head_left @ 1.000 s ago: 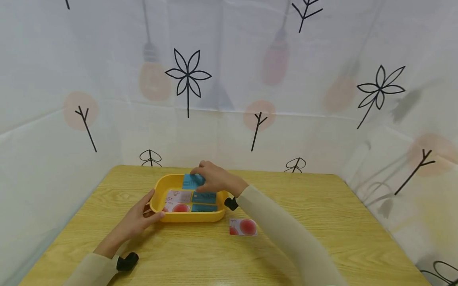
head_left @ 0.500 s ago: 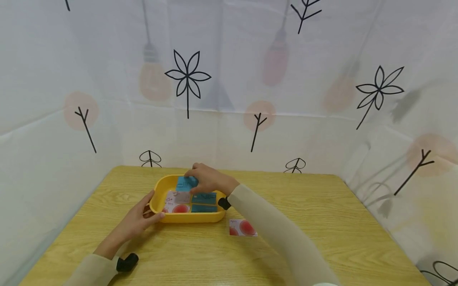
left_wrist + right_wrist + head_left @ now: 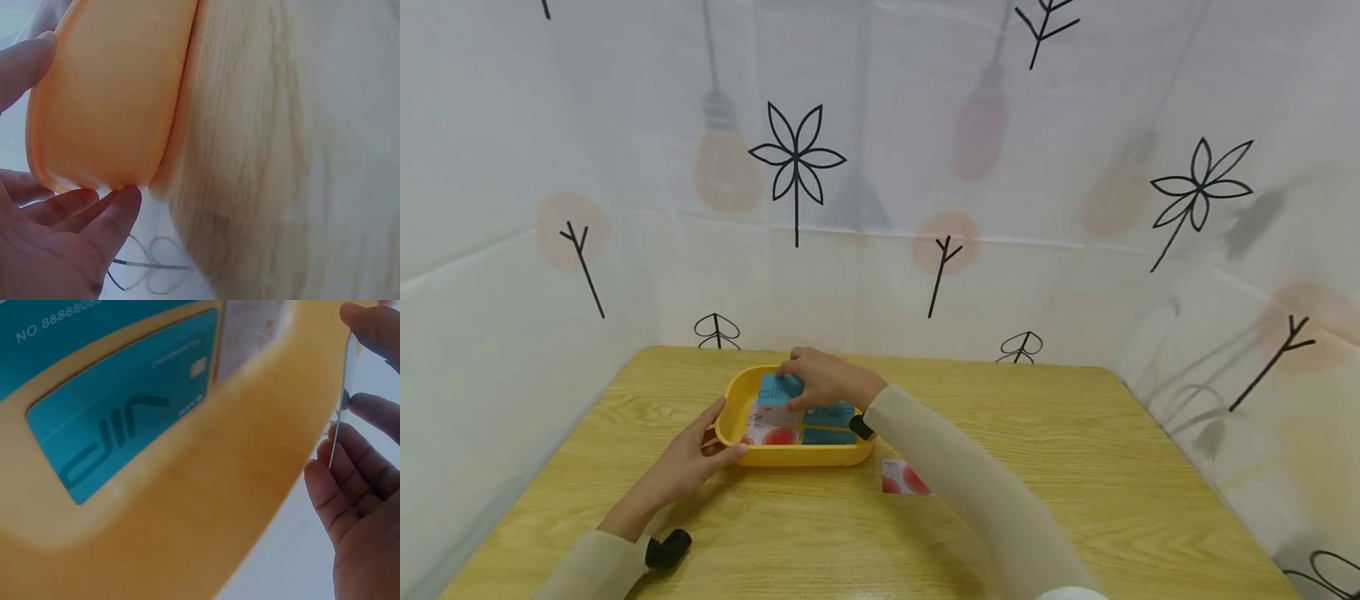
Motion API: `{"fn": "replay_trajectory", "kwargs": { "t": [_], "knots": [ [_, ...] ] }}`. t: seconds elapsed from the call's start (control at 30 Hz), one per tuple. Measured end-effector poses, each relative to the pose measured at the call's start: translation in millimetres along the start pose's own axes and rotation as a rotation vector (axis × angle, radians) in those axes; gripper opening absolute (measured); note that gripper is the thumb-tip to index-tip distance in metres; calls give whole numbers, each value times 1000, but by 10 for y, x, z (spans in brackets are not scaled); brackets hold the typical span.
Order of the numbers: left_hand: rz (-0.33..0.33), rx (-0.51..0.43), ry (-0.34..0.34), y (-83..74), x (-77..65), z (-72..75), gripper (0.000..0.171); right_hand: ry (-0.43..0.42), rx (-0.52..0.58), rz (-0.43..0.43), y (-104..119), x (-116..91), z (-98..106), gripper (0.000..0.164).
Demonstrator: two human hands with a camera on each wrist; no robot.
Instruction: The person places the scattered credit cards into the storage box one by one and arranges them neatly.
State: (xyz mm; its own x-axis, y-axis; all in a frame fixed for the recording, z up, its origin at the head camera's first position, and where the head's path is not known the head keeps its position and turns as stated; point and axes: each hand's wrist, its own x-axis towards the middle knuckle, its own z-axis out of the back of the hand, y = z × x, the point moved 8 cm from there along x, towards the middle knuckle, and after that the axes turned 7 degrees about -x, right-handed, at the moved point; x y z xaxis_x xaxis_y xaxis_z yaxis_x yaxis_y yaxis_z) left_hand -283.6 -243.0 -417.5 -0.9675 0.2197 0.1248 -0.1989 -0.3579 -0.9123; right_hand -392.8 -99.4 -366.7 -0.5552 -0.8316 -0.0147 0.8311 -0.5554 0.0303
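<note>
A yellow tray (image 3: 805,456) sits on the table, and my left hand (image 3: 688,458) grips its left end. In the left wrist view the thumb (image 3: 28,65) lies at one rim and the fingers press the end wall. My right hand (image 3: 831,381) holds a blue card (image 3: 775,390) over the tray's back left part, pinched by its edges. The right wrist view shows this card edge-on. Inside the tray lie two teal cards on the right, one (image 3: 125,412) marked VIP, and pinkish-white cards (image 3: 780,436) with red circles on the left.
One white card with red circles (image 3: 901,477) lies on the wooden table (image 3: 1075,467) to the right of the tray, partly hidden by the right sleeve. A patterned white cloth (image 3: 880,275) hangs behind and at both sides.
My right hand has moved left with the blue card, from the tray's back middle toward its back left corner. The left hand and the tray have stayed put.
</note>
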Motion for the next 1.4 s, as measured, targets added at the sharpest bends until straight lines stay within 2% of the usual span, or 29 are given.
{"fn": "replay_trajectory", "kwargs": {
  "t": [0.53, 0.7, 1.13, 1.4],
  "knots": [
    [13, 2, -13, 3, -15, 5, 91, 40, -99, 4, 77, 140, -193, 56],
    [18, 11, -12, 9, -15, 4, 91, 67, -95, 0, 97, 155, -244, 57],
    [10, 6, -12, -10, 3, 5, 91, 71, -54, 2, 95, 203, -338, 56],
    [7, 19, -8, -9, 5, 9, 91, 82, -122, -11, 92, 233, -385, 54]
  ]
}}
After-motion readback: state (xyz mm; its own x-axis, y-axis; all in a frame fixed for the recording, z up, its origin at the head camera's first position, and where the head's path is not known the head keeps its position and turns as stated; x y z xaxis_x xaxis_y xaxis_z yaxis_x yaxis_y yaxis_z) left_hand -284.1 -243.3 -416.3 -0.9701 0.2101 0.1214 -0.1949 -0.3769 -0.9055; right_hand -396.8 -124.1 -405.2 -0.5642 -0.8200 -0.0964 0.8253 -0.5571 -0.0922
